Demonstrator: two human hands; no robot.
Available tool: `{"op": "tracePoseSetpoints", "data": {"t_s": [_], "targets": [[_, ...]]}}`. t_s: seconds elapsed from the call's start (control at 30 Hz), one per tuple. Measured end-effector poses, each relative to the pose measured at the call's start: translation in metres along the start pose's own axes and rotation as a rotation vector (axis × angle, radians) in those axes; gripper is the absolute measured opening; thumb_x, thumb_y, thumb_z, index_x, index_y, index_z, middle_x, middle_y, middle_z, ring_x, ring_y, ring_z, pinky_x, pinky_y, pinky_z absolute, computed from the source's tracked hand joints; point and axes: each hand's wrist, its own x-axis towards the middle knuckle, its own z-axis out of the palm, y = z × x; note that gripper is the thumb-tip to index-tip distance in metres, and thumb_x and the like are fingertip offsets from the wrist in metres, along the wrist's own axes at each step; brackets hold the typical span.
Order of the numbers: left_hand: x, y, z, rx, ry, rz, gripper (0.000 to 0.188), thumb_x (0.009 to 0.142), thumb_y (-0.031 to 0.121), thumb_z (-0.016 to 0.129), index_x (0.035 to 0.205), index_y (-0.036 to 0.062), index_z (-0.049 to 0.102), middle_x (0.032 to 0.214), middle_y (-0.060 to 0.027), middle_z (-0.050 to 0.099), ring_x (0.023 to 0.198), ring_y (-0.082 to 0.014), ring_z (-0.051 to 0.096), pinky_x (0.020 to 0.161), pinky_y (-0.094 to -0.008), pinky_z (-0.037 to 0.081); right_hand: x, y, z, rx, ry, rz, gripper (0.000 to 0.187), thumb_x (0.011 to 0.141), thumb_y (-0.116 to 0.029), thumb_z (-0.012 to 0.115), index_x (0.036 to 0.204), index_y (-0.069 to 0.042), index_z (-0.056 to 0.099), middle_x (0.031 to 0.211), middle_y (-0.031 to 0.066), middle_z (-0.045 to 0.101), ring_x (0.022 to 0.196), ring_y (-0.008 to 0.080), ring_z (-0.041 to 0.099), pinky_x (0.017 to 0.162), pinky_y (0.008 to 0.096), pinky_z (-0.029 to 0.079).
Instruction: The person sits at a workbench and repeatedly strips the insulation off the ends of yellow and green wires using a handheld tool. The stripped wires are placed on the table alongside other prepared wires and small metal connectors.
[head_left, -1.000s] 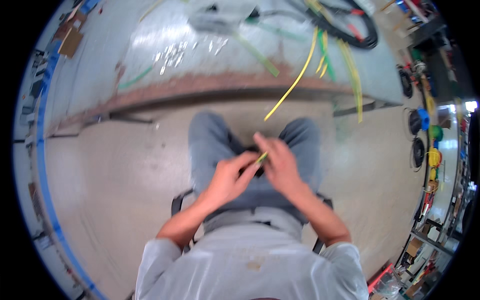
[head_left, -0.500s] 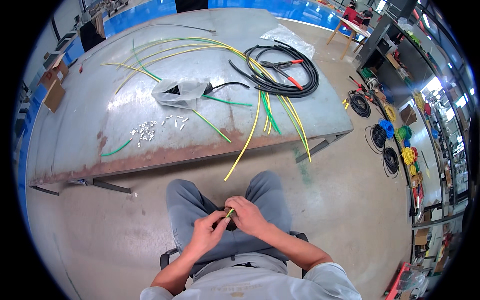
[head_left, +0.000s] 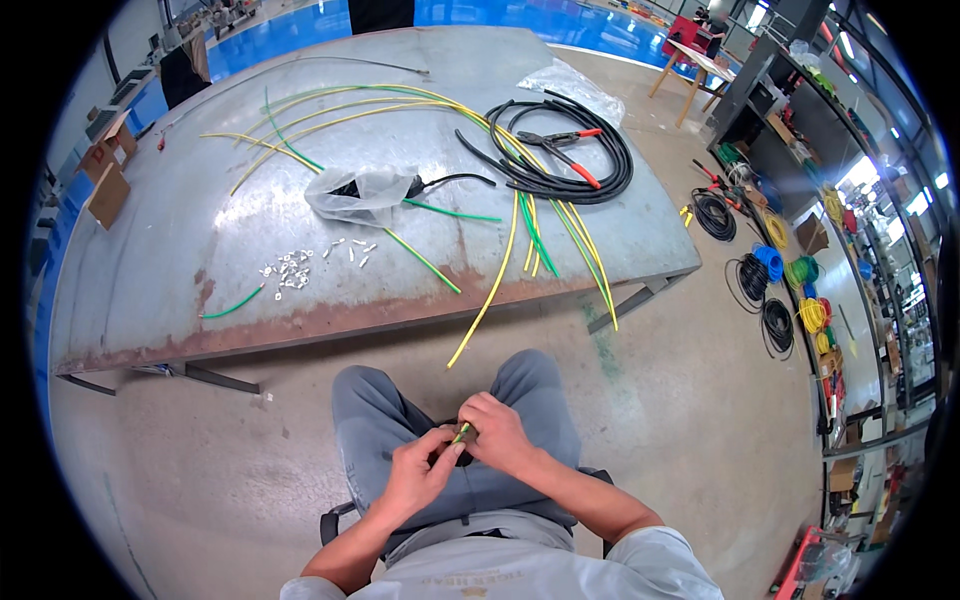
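Observation:
Above my lap, both hands meet on a short piece of green-and-yellow wire. My left hand pinches its near end between thumb and fingers. My right hand has its fingers curled round the far end, which they hide. Something dark shows just below the fingers, too small to make out. On the steel table in front lie small metal cable lugs, with a short green wire beside them. A clear plastic bag holds black pieces.
Long yellow and green wires overhang the table's near edge. A black cable coil and red-handled cutters lie at the table's right. More coils sit on the floor by a shelf rack at right. A person stands far off.
The right hand has shifted slightly to the right. Both hands keep their hold on the wire, and the view has tilted a little.

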Motion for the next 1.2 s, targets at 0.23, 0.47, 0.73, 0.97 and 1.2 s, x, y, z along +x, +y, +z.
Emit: {"op": "tracePoseSetpoints", "data": {"t_s": [0.23, 0.47, 0.73, 0.97, 1.2], "targets": [[0.007, -0.011, 0.004, 0.282, 0.159, 0.229, 0.015, 0.104, 0.007, 0.071, 0.117, -0.0014, 0.074, 0.091, -0.0169, 0.073, 0.076, -0.0255, 0.068, 0.071, -0.0351, 0.054, 0.001, 0.005, 0.011, 0.102, 0.047, -0.013, 0.025, 0.085, -0.006, 0.076, 0.105, -0.003, 0.062, 0.108, 0.0192, 0.061, 0.104, 0.0444, 0.061, 0.088, 0.0517, 0.054], [0.001, -0.015, -0.002, -0.166, -0.121, -0.059, 0.020, 0.111, 0.016, 0.067, 0.119, -0.0008, 0.074, 0.086, -0.0065, 0.067, 0.073, -0.0152, 0.058, 0.068, -0.0324, 0.050, 0.004, 0.007, 0.005, 0.282, 0.071, -0.104, 0.027, 0.081, 0.002, 0.079, 0.101, -0.004, 0.062, 0.106, 0.0177, 0.065, 0.110, 0.0421, 0.068, 0.088, 0.0492, 0.057], [0.001, -0.010, -0.007, -0.361, -0.187, -0.168, 0.021, 0.113, 0.020, 0.066, 0.116, 0.0013, 0.073, 0.084, 0.0022, 0.060, 0.073, -0.0087, 0.051, 0.065, -0.0282, 0.045, 0.008, -0.003, 0.001, 0.140, 0.115, -0.038, 0.029, 0.085, -0.010, 0.088, 0.086, -0.005, 0.060, 0.092, 0.0111, 0.061, 0.083, 0.0331, 0.062, 0.067, 0.0462, 0.051], [0.001, -0.012, 0.006, -0.146, 0.025, 0.050, 0.019, 0.113, 0.019, 0.065, 0.110, 0.0012, 0.073, 0.079, 0.0047, 0.059, 0.065, -0.0056, 0.047, 0.057, -0.0261, 0.037, 0.010, -0.003, 0.008, 0.160, 0.225, -0.087, 0.025, 0.086, -0.007, 0.086, 0.090, -0.003, 0.062, 0.098, 0.0113, 0.065, 0.092, 0.0344, 0.065, 0.071, 0.0451, 0.054], [0.010, -0.021, -0.020, -1.118, -0.519, -0.606, 0.026, 0.116, 0.025, 0.060, 0.108, 0.0027, 0.071, 0.073, 0.0065, 0.047, 0.062, -0.0031, 0.035, 0.053, -0.0234, 0.025, 0.003, 0.001, 0.006, 0.185, 0.146, -0.096, 0.025, 0.085, -0.004, 0.085, 0.093, -0.003, 0.062, 0.099, 0.0123, 0.065, 0.093, 0.0353, 0.066, 0.075, 0.0459, 0.054]]}}
